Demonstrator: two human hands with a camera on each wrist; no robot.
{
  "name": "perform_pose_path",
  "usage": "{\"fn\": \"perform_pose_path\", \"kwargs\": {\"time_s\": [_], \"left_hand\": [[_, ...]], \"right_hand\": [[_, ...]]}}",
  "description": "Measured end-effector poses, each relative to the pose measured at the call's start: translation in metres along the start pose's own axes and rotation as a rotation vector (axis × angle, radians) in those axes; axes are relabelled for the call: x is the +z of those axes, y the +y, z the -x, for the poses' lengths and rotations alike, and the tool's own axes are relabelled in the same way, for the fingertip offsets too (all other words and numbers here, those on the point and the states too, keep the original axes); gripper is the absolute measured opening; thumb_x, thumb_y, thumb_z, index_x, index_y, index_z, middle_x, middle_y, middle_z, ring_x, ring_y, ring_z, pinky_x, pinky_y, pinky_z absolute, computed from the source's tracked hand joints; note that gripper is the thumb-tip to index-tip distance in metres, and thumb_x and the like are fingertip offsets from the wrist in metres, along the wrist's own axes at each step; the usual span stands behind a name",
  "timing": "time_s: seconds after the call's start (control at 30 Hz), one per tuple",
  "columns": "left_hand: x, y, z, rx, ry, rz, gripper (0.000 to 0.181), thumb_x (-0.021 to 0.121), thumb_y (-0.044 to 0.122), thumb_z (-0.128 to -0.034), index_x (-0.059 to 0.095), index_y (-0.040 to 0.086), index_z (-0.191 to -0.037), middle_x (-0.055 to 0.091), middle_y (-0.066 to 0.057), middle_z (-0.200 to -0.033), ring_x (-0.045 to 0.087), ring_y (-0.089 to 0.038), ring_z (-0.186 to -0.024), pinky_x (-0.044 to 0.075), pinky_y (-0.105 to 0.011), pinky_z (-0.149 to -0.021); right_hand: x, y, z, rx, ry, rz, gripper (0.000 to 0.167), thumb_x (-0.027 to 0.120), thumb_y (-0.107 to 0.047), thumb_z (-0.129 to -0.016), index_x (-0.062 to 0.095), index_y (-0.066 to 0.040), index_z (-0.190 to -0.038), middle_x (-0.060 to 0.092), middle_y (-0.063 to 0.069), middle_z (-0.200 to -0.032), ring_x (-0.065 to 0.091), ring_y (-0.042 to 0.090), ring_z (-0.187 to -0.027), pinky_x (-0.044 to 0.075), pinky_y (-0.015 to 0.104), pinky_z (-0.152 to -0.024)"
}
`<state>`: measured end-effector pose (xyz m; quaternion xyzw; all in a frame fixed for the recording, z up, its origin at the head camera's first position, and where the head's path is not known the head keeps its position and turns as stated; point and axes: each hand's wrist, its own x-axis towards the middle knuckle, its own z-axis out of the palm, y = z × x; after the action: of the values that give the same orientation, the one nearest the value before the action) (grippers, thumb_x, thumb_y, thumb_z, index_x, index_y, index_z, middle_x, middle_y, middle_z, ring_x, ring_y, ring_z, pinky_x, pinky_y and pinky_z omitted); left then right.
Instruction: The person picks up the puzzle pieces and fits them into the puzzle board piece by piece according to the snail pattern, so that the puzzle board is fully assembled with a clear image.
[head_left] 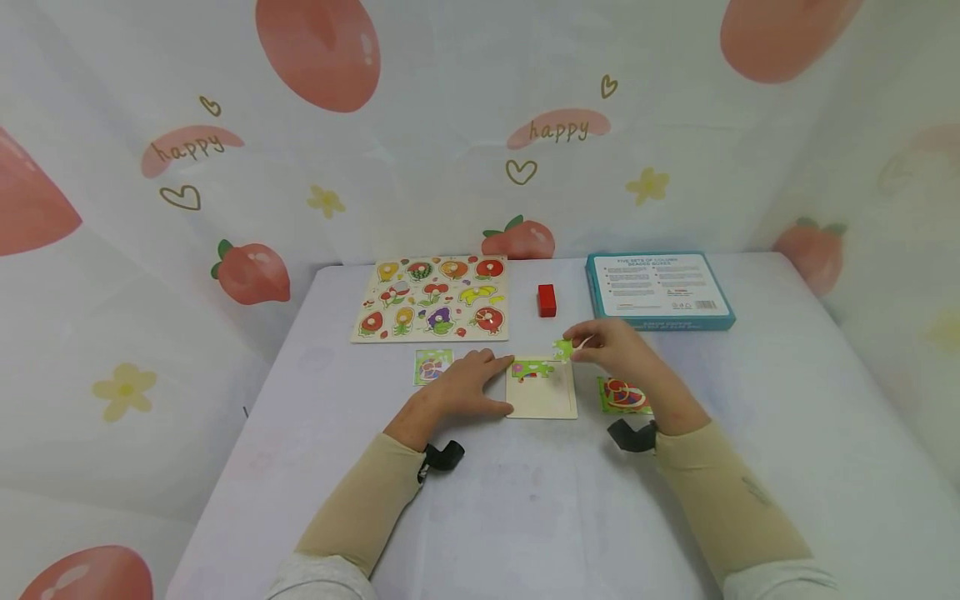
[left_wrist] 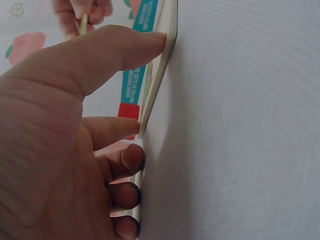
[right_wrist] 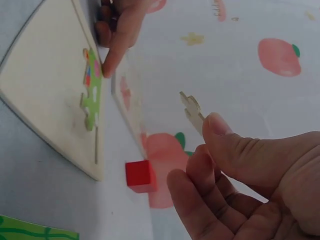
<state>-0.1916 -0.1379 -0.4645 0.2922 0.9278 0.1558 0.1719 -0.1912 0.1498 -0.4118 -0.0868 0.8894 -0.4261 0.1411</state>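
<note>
In the head view a shallow wooden puzzle tray (head_left: 542,400) lies mid-table, with joined green puzzle pieces (head_left: 531,368) along its far edge. My left hand (head_left: 468,385) rests at its left side, thumb and index finger touching the edge near the two corners. In the left wrist view, the other fingers (left_wrist: 125,195) bend loosely against the table. Above the tray's far right corner, my right hand (head_left: 611,346) pinches a green jigsaw piece (head_left: 562,349) between thumb and fingers. The right wrist view shows that piece (right_wrist: 192,110) edge-on, raised off the tray.
A fruit peg puzzle board (head_left: 431,300) lies back left. A red block (head_left: 547,301) stands behind the tray, and a teal-edged box (head_left: 660,290) sits back right. Printed puzzle cards or pieces lie left (head_left: 432,365) and right (head_left: 625,396) of the tray.
</note>
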Motion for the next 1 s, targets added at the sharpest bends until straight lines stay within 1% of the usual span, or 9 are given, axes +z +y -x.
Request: {"fn": "perform_pose_path", "kwargs": {"time_s": [0.13, 0.3, 0.43, 0.57, 0.8, 0.9, 1.0], "left_hand": [[0.000, 0.001, 0.000, 0.001, -0.001, -0.002, 0.086, 0.075, 0.052, -0.0874, 0.040, 0.020, -0.160, 0.050, -0.003, -0.124, 0.045, -0.019, -0.108, 0.044, -0.037, -0.093], [-0.001, 0.001, 0.000, 0.005, 0.006, -0.009, 0.086, 0.075, 0.052, -0.0874, 0.040, 0.020, -0.159, 0.050, -0.003, -0.123, 0.045, -0.019, -0.107, 0.043, -0.037, -0.092], [0.000, 0.001, 0.000, 0.004, 0.004, -0.013, 0.086, 0.074, 0.052, -0.0876, 0.040, 0.021, -0.160, 0.050, -0.003, -0.124, 0.045, -0.019, -0.108, 0.043, -0.037, -0.093], [-0.001, 0.001, 0.000, 0.004, 0.002, -0.009, 0.086, 0.074, 0.052, -0.0875, 0.040, 0.020, -0.160, 0.051, -0.004, -0.124, 0.045, -0.019, -0.108, 0.043, -0.038, -0.094], [-0.001, 0.001, 0.001, 0.000, -0.003, -0.005, 0.085, 0.074, 0.052, -0.0876, 0.040, 0.021, -0.160, 0.051, -0.003, -0.124, 0.045, -0.018, -0.108, 0.044, -0.037, -0.093], [-0.001, 0.001, 0.001, -0.001, -0.003, -0.008, 0.085, 0.074, 0.053, -0.0879, 0.040, 0.022, -0.160, 0.050, -0.002, -0.124, 0.045, -0.018, -0.108, 0.043, -0.037, -0.094], [-0.001, 0.001, 0.001, -0.006, -0.001, -0.010, 0.085, 0.073, 0.052, -0.0880, 0.040, 0.023, -0.160, 0.050, -0.003, -0.125, 0.044, -0.018, -0.108, 0.043, -0.037, -0.094]], "right_hand": [[0.005, 0.004, -0.004, 0.034, -0.024, 0.016, 0.034, 0.076, -0.009, -0.094, 0.071, -0.007, -0.127, 0.065, 0.013, -0.115, 0.058, 0.031, -0.103, 0.052, 0.034, -0.081], [0.013, 0.011, -0.010, 0.032, -0.056, 0.051, 0.032, 0.074, -0.012, -0.095, 0.072, -0.006, -0.126, 0.066, 0.013, -0.115, 0.059, 0.030, -0.102, 0.052, 0.037, -0.082], [0.019, 0.015, -0.013, 0.046, -0.071, 0.068, 0.032, 0.073, -0.012, -0.095, 0.071, -0.006, -0.127, 0.067, 0.012, -0.115, 0.059, 0.029, -0.103, 0.050, 0.040, -0.086], [0.023, 0.017, -0.015, 0.070, -0.077, 0.085, 0.032, 0.073, -0.011, -0.095, 0.071, -0.006, -0.127, 0.066, 0.011, -0.115, 0.058, 0.028, -0.105, 0.050, 0.041, -0.090], [0.029, 0.019, -0.017, 0.088, -0.081, 0.132, 0.035, 0.073, -0.010, -0.095, 0.069, -0.004, -0.130, 0.066, 0.011, -0.114, 0.058, 0.028, -0.103, 0.049, 0.042, -0.093], [0.032, 0.019, -0.017, 0.094, -0.084, 0.146, 0.036, 0.072, -0.010, -0.096, 0.069, -0.003, -0.131, 0.066, 0.011, -0.113, 0.057, 0.028, -0.103, 0.050, 0.042, -0.091], [0.035, 0.017, -0.017, 0.089, -0.081, 0.188, 0.036, 0.072, -0.009, -0.095, 0.069, -0.003, -0.130, 0.066, 0.011, -0.110, 0.057, 0.028, -0.101, 0.051, 0.040, -0.089]]}}
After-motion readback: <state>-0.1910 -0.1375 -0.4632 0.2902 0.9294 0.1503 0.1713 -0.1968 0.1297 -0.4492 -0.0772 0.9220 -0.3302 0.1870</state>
